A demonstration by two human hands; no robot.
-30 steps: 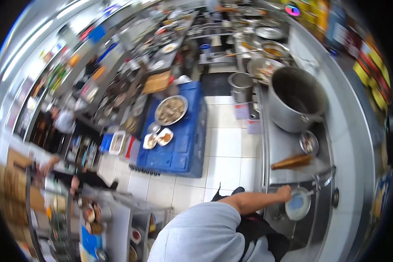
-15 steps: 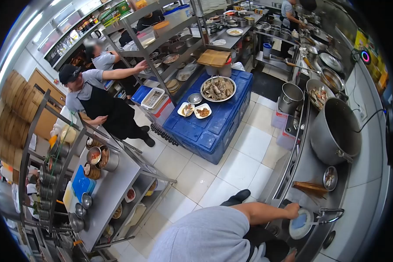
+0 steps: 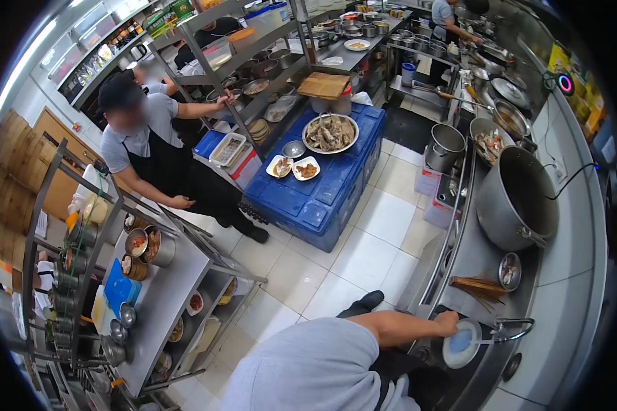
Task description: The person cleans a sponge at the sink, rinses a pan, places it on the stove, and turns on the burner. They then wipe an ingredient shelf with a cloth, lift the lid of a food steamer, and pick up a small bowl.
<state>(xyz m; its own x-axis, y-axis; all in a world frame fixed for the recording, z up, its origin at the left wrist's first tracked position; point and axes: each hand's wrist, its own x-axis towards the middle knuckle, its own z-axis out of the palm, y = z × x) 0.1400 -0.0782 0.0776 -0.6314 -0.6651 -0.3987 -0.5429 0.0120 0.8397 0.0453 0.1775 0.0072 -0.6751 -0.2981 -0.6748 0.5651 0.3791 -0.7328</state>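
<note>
My left hand [image 3: 447, 323] is closed at the upper left rim of a round white plate [image 3: 454, 359], its fingers apparently gripping the edge. A light blue patch [image 3: 461, 339] shows inside the plate; I cannot tell what it is. Water runs from the curved metal faucet [image 3: 515, 330] onto the plate, which is over the dark sink area. Below the frame's edge or behind my body, my right hand is out of sight.
On the counter are wooden sticks [image 3: 478, 286], a metal bowl [image 3: 509, 271] and a large stockpot [image 3: 517, 198]. A blue chest [image 3: 308, 209] carries a bowl of bony pieces [image 3: 330, 132]. Left, a co-worker [image 3: 159, 154] in a black apron stands near a steel table [image 3: 178, 294].
The whole view has shifted slightly. My left hand stays at the plate. A bit of my right hand at the bottom edge has gone out of sight. The co-worker's raised arm has lowered somewhat.
</note>
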